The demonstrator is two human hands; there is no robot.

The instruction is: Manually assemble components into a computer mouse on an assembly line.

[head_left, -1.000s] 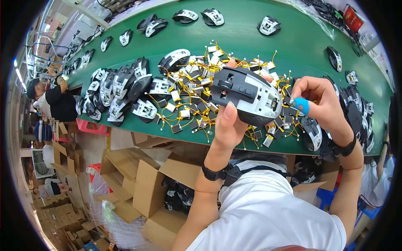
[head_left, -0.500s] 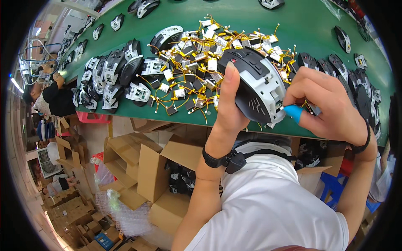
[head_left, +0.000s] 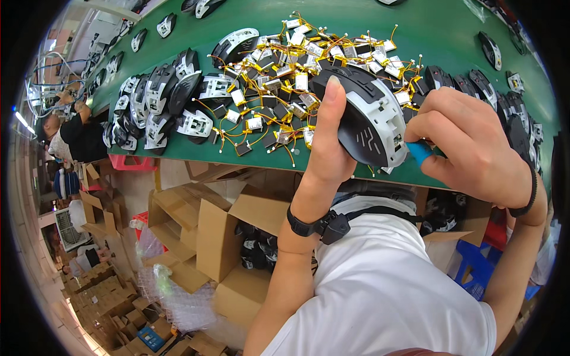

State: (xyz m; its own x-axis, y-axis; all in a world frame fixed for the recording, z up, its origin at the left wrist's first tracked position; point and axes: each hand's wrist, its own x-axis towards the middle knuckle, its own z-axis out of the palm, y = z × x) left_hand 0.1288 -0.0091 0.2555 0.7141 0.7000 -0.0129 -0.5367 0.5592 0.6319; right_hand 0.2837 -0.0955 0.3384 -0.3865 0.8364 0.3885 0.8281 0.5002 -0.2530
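My left hand (head_left: 328, 148) grips a half-open computer mouse (head_left: 363, 139) with a black shell and white inner frame, its thumb lying along the black side. Close by the mouse's right edge, my right hand (head_left: 469, 145) is curled in a pinch, with a blue finger cover (head_left: 420, 153) on one digit. Whatever sits between those fingertips is hidden. Beyond the mouse lies a loose pile of small silver batteries (head_left: 301, 81) with yellow tape and thin coloured wires ending in white plugs.
Partly assembled mice (head_left: 160, 89) crowd the green table (head_left: 332, 24) to the left, and more mice (head_left: 516, 118) stand at the right. Below the edge are open cardboard boxes (head_left: 214, 237), one holding dark parts, and a blue stool (head_left: 475, 270). Another person (head_left: 83, 136) sits far left.
My right hand has shifted slightly right and its fingers have drawn back from the mouse's edge. The mouse in my left hand has turned a little and moved slightly right.
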